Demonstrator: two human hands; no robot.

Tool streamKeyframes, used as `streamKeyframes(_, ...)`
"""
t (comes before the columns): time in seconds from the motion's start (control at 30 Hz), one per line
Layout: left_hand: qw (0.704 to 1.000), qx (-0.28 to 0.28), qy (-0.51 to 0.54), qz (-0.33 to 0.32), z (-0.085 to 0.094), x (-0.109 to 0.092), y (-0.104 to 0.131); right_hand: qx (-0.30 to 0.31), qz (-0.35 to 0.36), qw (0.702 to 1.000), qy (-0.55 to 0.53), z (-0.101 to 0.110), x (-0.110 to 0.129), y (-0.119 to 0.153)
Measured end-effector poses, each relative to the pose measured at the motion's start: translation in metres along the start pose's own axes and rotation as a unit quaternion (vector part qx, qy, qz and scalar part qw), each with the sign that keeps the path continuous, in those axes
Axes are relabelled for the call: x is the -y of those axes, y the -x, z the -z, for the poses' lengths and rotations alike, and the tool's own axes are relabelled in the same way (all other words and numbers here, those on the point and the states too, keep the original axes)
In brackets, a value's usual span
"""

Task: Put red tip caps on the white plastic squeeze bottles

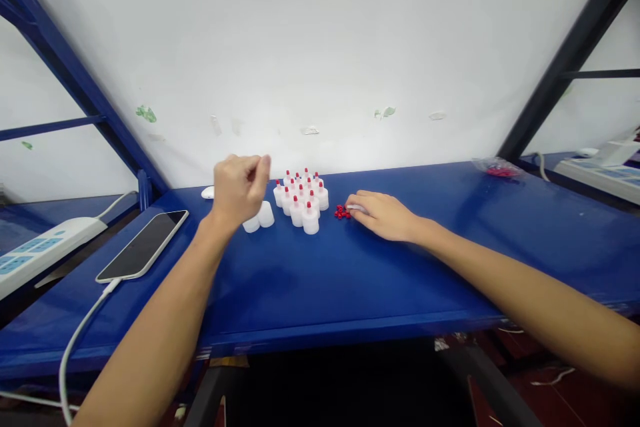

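Observation:
My left hand [240, 188] is raised above the table with its fingers curled into a fist; whatever lies inside, if anything, is hidden. Behind and below it stand white bottles without red tips [266, 215], partly covered by the hand. To their right is a tight group of small white squeeze bottles [311, 221] with red caps on their nozzles. My right hand [383, 213] rests low over the table, its thumb and fingers closed around a small whitish, narrow piece [357, 207]. Right at its fingertips lies a small pile of loose red caps [341, 212].
A phone [143, 245] on a white charging cable lies at left, near a power strip [47, 250]. A small white object [208, 193] sits by the wall. A plastic bag with red pieces [501, 171] lies far right. Blue metal posts frame the blue table [320, 293].

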State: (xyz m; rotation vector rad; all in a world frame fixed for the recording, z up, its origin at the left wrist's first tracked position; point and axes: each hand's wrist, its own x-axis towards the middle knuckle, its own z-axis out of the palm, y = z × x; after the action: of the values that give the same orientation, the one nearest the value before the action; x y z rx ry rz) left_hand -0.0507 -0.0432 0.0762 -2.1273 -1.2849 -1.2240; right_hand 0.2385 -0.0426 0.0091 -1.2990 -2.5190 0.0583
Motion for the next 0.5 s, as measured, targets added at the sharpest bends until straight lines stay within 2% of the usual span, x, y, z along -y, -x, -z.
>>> streamKeyframes(0.07, 0.996, 0.013, 0.036, -0.075, -0.01, -0.018, 0.009, 0.007, -0.001, 1.0, 0.006, -0.001, 0.001, 0.0)
streamKeyframes(0.17, 0.969, 0.096, 0.083, -0.211, -0.027, -0.044, 0.024, 0.013, -0.002, 1.0, 0.019, -0.002, 0.0, 0.0)
streamKeyframes(0.27, 0.94, 0.158, 0.108, -0.284, -0.041, -0.063, 0.036, 0.012, -0.006, 1.0, 0.012, -0.003, 0.0, -0.001)
streamKeyframes(0.33, 0.929, 0.193, 0.118, -0.294, -0.046, -0.07, 0.042, 0.0, -0.011, 0.999, -0.032, -0.003, 0.001, -0.001)
streamKeyframes(0.4, 0.93, 0.212, 0.12, -0.275, -0.048, -0.072, 0.045, -0.021, -0.019, 0.99, -0.142, -0.003, 0.005, -0.003)
streamKeyframes(0.43, 0.935, 0.213, 0.119, -0.258, -0.049, -0.072, 0.046, -0.031, -0.026, 0.974, -0.224, -0.002, 0.008, -0.003)
streamKeyframes(0.5, 0.947, 0.202, 0.121, -0.22, -0.049, -0.07, 0.045, -0.042, -0.049, 0.908, -0.413, -0.001, 0.016, -0.004)
